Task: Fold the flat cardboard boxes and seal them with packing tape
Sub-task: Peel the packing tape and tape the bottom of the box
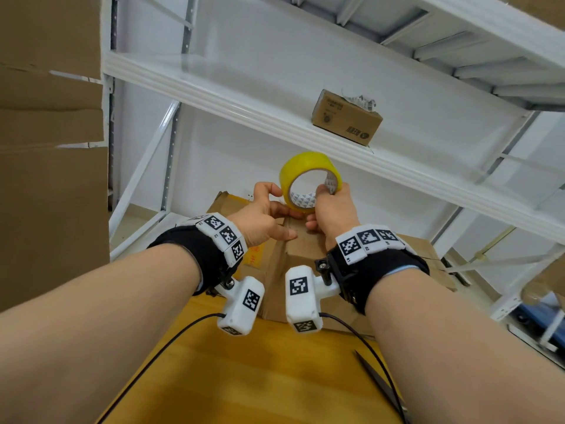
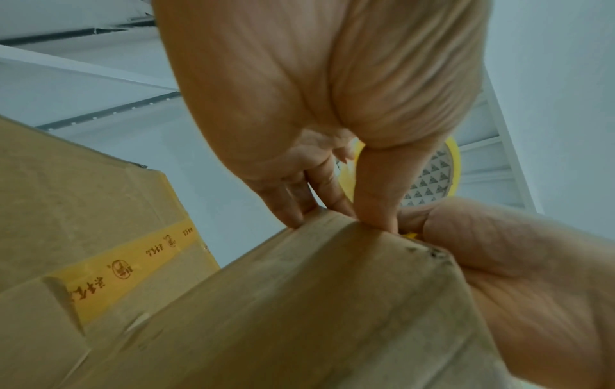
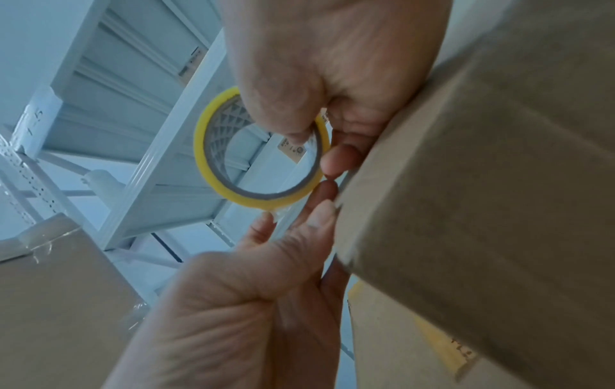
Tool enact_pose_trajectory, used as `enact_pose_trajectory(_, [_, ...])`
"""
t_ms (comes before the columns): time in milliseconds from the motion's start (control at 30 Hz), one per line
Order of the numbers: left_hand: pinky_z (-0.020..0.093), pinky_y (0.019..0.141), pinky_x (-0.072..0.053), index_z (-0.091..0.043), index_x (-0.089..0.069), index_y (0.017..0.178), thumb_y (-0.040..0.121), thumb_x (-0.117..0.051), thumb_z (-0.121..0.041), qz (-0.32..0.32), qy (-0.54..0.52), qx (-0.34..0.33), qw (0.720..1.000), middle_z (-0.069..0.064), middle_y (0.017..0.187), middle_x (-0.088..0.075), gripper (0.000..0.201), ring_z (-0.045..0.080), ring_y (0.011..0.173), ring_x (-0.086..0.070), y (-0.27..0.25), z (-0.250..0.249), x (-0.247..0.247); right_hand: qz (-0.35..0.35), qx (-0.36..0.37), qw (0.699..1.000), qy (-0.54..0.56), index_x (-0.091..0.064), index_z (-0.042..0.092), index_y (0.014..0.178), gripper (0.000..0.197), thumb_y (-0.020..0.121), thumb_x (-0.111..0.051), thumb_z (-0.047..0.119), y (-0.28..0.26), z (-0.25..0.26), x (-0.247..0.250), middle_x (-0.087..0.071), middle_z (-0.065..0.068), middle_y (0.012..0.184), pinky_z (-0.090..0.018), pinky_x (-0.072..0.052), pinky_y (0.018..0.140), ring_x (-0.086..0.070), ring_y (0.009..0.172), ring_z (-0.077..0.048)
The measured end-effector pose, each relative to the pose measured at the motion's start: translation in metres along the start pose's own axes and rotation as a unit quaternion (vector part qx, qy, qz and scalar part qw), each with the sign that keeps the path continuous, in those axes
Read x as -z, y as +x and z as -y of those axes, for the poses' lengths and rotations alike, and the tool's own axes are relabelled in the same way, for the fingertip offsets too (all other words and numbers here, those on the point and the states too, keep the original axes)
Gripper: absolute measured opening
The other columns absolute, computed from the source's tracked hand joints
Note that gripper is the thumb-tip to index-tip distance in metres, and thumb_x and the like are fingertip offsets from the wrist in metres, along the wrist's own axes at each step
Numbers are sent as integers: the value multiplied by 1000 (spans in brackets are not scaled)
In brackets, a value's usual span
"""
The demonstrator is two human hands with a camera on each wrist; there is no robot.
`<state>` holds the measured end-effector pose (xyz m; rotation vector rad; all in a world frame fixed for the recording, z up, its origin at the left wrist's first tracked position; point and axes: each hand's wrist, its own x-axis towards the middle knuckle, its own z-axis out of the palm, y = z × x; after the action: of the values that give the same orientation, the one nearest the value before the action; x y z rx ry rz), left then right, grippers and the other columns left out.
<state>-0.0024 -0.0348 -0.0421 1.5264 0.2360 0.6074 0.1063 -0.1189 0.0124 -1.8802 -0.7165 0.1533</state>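
Above the box, the right hand grips the tape roll.

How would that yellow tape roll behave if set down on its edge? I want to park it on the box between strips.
The yellow tape roll is a round hollow ring, so on its edge it would likely roll off. The right hand holds it by thumb through the core, suggesting it is light. Laid flat on the cardboard box, it should probably stay put.

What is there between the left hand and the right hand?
The yellow tape roll, held upright above the cardboard box; the right hand grips it, the left hand touches it. Head view.
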Motion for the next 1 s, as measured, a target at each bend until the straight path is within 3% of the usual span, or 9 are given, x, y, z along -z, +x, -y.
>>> enact_pose_trajectory(233, [29, 74, -56, -15, -22, 116, 77, -69, 13, -15, 23, -5, 1000, 12, 111, -68, 66, 25, 101, -65, 0, -4, -3, 9, -26, 999, 40, -42, 20, 120, 20, 102, -39, 30, 5, -1, 0, -61, -9, 67, -37, -58, 57, -57, 44, -20])
enact_pose_trajectory(467, [36, 81, -57, -17, -23, 115, 76, -69, 13, -20, 29, 1, 999, 12, 108, -70, 66, 27, 106, -65, -5, -7, -2, -35, -18, 997, 64, -45, 20, 118, 26, 93, -55, 18, -8, -7, -7, -62, -10, 64, -27, -45, 43, -50, 39, -18])
enact_pose_trajectory(633, [35, 83, -56, -17, -25, 114, 75, -67, 16, -30, 3, 10, 999, 13, 107, -70, 66, 27, 104, -65, -5, -7, -4, -13, -30, 997, 76, -51, 14, 113, 23, 92, -58, 20, -8, -10, -3, -60, -7, 59, -29, -44, 46, -47, 37, -15])
enact_pose_trajectory(767, [35, 79, -53, -15, -34, 110, 78, -54, 22, -73, -83, 26, 994, 19, 101, -65, 52, 27, 85, -61, -5, -9, -6, -6, -43, 988, 150, -58, 7, 112, 21, 93, -59, 16, -8, -13, 1, -51, -5, 56, -26, -36, 40, -43, 38, -12])
enact_pose_trajectory(900, [44, 89, -53, -9, -53, 96, 92, -55, -4, -119, -193, 63, 972, 12, 96, -57, 7, 27, 96, -61, -5, -15, -6, 5, -53, 982, 179, -59, 9, 100, 7, 96, -57, 15, -9, -11, 3, -52, -4, 61, -21, -38, 38, -46, 44, -11])
enact_pose_trajectory(1000, [38, 72, -56, -8, -61, 93, 92, -62, -19, -178, -207, 97, 957, 5, 86, -60, 11, 21, 90, -65, -2, -15, -9, 13, -48, 982, 181, -59, 12, 95, 4, 96, -56, 16, -11, -11, 4, -51, -5, 59, -22, -37, 38, -44, 43, -11])
